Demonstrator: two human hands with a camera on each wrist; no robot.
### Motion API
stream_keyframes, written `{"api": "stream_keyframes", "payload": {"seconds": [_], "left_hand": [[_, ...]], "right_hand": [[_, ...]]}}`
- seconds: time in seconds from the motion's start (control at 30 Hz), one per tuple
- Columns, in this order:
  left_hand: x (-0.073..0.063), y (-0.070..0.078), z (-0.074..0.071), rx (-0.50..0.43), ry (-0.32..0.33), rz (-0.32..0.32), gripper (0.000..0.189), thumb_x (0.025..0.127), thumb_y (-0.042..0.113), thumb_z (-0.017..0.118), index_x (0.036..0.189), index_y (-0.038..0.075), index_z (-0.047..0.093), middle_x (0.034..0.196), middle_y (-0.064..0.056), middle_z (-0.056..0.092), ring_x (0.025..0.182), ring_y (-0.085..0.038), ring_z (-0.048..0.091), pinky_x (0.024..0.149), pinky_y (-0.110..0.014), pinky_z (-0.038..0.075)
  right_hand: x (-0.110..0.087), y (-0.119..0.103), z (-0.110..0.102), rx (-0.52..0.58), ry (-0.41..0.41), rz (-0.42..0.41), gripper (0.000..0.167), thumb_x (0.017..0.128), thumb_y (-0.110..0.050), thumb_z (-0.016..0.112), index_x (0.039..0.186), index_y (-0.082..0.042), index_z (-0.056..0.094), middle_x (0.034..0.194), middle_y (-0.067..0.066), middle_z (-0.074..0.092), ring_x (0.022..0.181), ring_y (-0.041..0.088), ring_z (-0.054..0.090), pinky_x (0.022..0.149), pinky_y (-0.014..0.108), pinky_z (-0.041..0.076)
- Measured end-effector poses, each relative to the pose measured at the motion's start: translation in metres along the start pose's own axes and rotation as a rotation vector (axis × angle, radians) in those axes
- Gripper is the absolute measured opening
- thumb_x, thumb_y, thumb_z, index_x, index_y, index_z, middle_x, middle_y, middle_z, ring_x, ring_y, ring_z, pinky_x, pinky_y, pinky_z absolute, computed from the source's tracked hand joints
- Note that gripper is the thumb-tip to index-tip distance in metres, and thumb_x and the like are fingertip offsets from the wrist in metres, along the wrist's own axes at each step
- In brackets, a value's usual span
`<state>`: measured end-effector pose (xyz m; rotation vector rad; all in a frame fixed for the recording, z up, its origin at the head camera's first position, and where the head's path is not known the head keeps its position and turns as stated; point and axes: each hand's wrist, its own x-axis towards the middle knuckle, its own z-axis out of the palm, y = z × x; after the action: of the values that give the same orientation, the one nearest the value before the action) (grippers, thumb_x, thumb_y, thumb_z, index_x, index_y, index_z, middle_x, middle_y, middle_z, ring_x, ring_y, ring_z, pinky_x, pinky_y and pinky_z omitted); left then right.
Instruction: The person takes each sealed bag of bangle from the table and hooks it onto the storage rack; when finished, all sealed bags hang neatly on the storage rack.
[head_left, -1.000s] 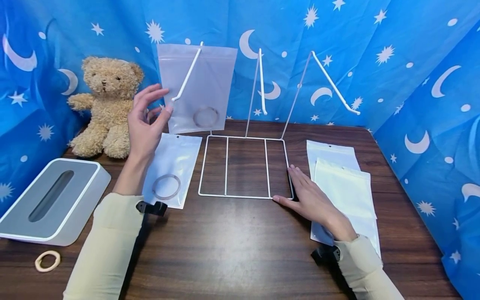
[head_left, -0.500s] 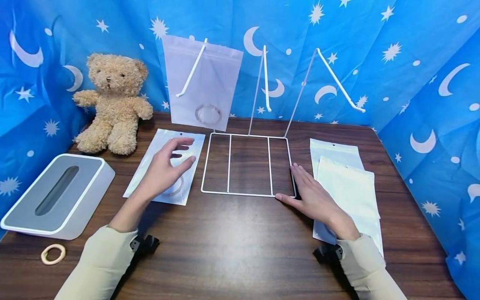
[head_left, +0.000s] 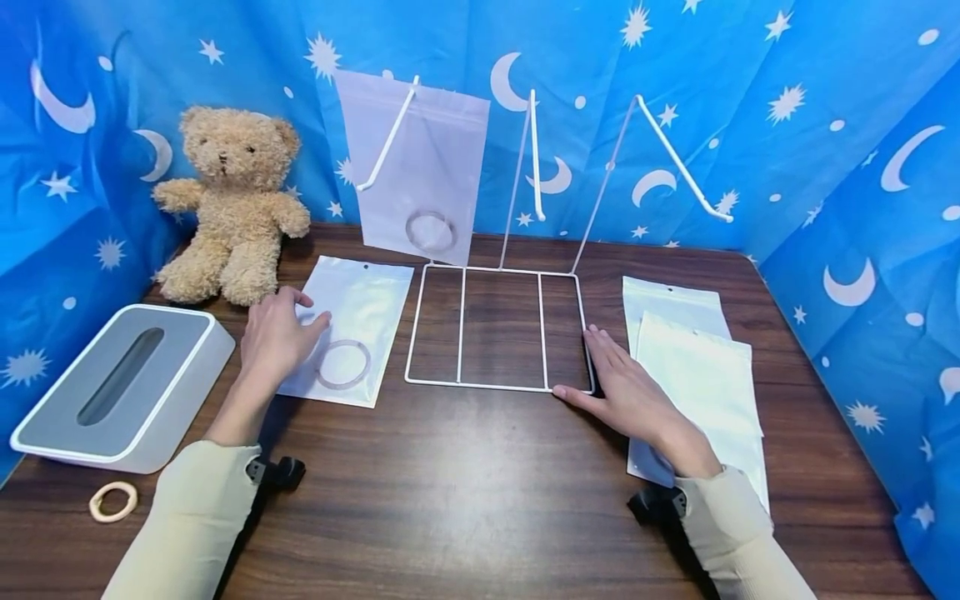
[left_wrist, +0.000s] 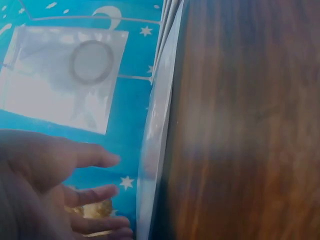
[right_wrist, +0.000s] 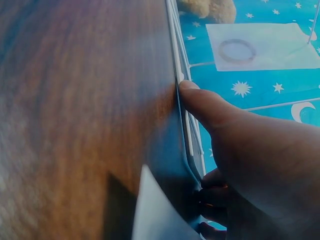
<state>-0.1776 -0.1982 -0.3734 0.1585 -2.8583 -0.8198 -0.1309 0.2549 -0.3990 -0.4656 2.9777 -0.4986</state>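
Observation:
My left hand hovers at the left edge of a flat white zip bag with a thin bangle inside. Its fingers and thumb are spread and hold nothing; the left wrist view shows them apart, beside the bag's edge. A second zip bag, also with a bangle, hangs from the left hook of a white wire display rack. At the rack's front right corner rests my right hand, fingers straight along the side bar and thumb on the front bar.
Several white zip bags lie overlapping under and beyond the right wrist. The rack's middle hook and right hook stick forward. At left are a teddy bear, a tissue box and a wooden ring.
My left hand has left the hanging bag and come down and left, to the bag lying on the table. The hanging bag swings slightly. The right hand stays at the rack's corner.

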Motion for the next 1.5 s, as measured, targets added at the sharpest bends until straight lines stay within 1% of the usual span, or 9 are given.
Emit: {"api": "stream_keyframes", "payload": {"seconds": [0.23, 0.43, 0.57, 0.67, 0.83, 1.0, 1.23, 1.33, 1.5], "left_hand": [[0.001, -0.007, 0.005, 0.041, -0.023, 0.030, 0.042, 0.084, 0.027, 0.076, 0.112, 0.000, 0.061, 0.113, -0.033, 0.053, 0.106, -0.051, 0.040, 0.085, -0.061, 0.035], [0.005, -0.012, 0.010, -0.064, 0.019, 0.058, 0.040, 0.078, 0.019, 0.082, 0.109, 0.001, 0.063, 0.115, -0.034, 0.050, 0.111, -0.053, 0.037, 0.090, -0.064, 0.029], [0.008, -0.015, 0.009, -0.166, 0.021, 0.042, 0.047, 0.075, 0.009, 0.083, 0.116, 0.001, 0.061, 0.126, -0.033, 0.043, 0.118, -0.050, 0.037, 0.097, -0.062, 0.029], [0.011, -0.016, 0.005, -0.224, -0.017, 0.015, 0.050, 0.076, 0.006, 0.082, 0.122, 0.003, 0.062, 0.133, -0.031, 0.040, 0.125, -0.049, 0.036, 0.103, -0.061, 0.028], [0.015, -0.018, -0.005, -0.334, -0.133, -0.073, 0.050, 0.085, 0.022, 0.077, 0.130, 0.005, 0.062, 0.143, -0.023, 0.045, 0.136, -0.041, 0.032, 0.108, -0.056, 0.027], [0.015, -0.021, -0.016, -0.413, -0.185, -0.097, 0.054, 0.089, 0.037, 0.073, 0.131, 0.005, 0.062, 0.144, -0.019, 0.046, 0.130, -0.034, 0.039, 0.095, -0.046, 0.038], [0.012, -0.013, -0.038, -0.401, -0.155, -0.021, 0.055, 0.085, 0.049, 0.073, 0.118, 0.005, 0.071, 0.122, -0.016, 0.065, 0.115, -0.029, 0.054, 0.094, -0.049, 0.041], [0.008, -0.006, -0.045, -0.387, -0.105, 0.050, 0.050, 0.082, 0.048, 0.077, 0.111, 0.008, 0.075, 0.114, -0.013, 0.069, 0.105, -0.022, 0.055, 0.083, -0.039, 0.042], [-0.001, 0.006, -0.055, -0.327, -0.021, 0.215, 0.027, 0.083, 0.033, 0.080, 0.105, 0.017, 0.078, 0.106, -0.002, 0.071, 0.084, -0.016, 0.055, 0.060, -0.026, 0.043]], "right_hand": [[-0.002, 0.000, 0.000, 0.001, 0.001, -0.003, 0.103, 0.089, -0.069, 0.052, 0.156, 0.000, 0.013, 0.160, 0.021, 0.013, 0.146, 0.035, 0.013, 0.114, 0.054, 0.019], [-0.002, -0.001, -0.001, -0.001, 0.001, -0.004, 0.102, 0.090, -0.067, 0.052, 0.155, 0.001, 0.013, 0.160, 0.022, 0.013, 0.146, 0.036, 0.013, 0.114, 0.054, 0.019], [-0.002, -0.001, 0.000, 0.002, -0.006, -0.003, 0.103, 0.090, -0.068, 0.052, 0.156, 0.000, 0.013, 0.160, 0.021, 0.013, 0.147, 0.035, 0.012, 0.114, 0.054, 0.019], [-0.002, -0.001, 0.000, -0.002, -0.007, -0.004, 0.103, 0.090, -0.068, 0.052, 0.155, 0.001, 0.014, 0.160, 0.022, 0.013, 0.147, 0.035, 0.012, 0.114, 0.054, 0.019], [-0.002, 0.000, -0.001, -0.005, -0.010, -0.006, 0.102, 0.090, -0.068, 0.052, 0.155, 0.001, 0.014, 0.160, 0.022, 0.013, 0.147, 0.035, 0.012, 0.114, 0.054, 0.018], [-0.002, 0.000, -0.001, -0.001, -0.017, -0.004, 0.103, 0.090, -0.068, 0.051, 0.155, 0.001, 0.013, 0.160, 0.021, 0.012, 0.147, 0.035, 0.011, 0.114, 0.054, 0.018], [-0.002, 0.001, -0.002, -0.003, -0.015, -0.007, 0.102, 0.090, -0.068, 0.052, 0.155, 0.001, 0.013, 0.160, 0.021, 0.012, 0.147, 0.034, 0.011, 0.114, 0.054, 0.018], [-0.002, 0.002, -0.001, -0.004, -0.013, -0.010, 0.102, 0.090, -0.068, 0.052, 0.155, 0.001, 0.013, 0.161, 0.021, 0.012, 0.147, 0.034, 0.011, 0.114, 0.054, 0.018], [-0.002, 0.001, -0.001, -0.004, -0.019, -0.005, 0.102, 0.090, -0.068, 0.051, 0.156, 0.000, 0.013, 0.161, 0.020, 0.011, 0.147, 0.034, 0.010, 0.114, 0.054, 0.018]]}}
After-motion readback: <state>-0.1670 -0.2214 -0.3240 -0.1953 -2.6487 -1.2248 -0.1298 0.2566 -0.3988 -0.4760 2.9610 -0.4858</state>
